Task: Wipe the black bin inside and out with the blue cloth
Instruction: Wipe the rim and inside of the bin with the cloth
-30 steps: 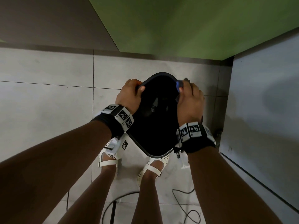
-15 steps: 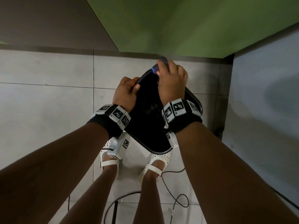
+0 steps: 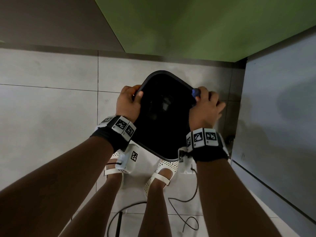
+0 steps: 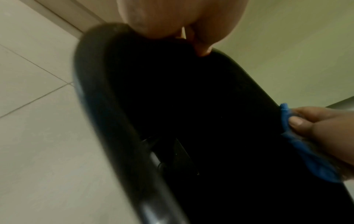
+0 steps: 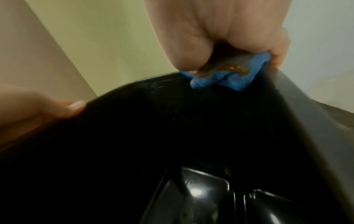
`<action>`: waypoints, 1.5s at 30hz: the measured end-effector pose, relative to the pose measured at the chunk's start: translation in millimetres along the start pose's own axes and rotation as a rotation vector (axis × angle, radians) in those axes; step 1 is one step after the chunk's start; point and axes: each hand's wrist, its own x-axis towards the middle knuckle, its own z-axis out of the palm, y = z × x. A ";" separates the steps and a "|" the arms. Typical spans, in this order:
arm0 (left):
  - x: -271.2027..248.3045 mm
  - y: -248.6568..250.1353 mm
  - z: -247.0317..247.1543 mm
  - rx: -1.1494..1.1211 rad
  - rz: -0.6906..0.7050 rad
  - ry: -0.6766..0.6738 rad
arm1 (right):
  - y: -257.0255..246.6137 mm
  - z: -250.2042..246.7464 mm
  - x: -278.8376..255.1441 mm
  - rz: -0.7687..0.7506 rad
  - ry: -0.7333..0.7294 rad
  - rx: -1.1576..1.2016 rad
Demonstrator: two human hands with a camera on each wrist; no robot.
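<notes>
The black bin (image 3: 164, 79) is held up above the floor with its open mouth toward me. My left hand (image 3: 130, 100) grips the bin's left rim, thumb curled over the edge. My right hand (image 3: 203, 103) pinches the blue cloth (image 3: 195, 93) against the right rim. In the left wrist view the blue cloth (image 4: 306, 151) is folded over the rim of the bin (image 4: 191, 121) under the right thumb. The right wrist view shows the blue cloth (image 5: 226, 81) bunched under the fingers on the bin's edge (image 5: 153, 106), and the glossy bin floor below.
A green wall (image 3: 205, 23) stands ahead and a grey panel (image 3: 282, 117) at the right, close to the bin. White sandalled feet (image 3: 162, 171) stand on pale floor tiles (image 3: 42, 108). Black cables (image 3: 186, 219) trail on the floor behind the feet.
My right hand has slid the cloth from the bin's far top edge back along the rim to its right side. The left hand keeps its hold on the left rim.
</notes>
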 end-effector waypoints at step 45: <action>29.6 38.3 -8.3 0.213 -0.084 -0.101 | -43.1 -0.5 14.6 -0.105 -0.018 0.149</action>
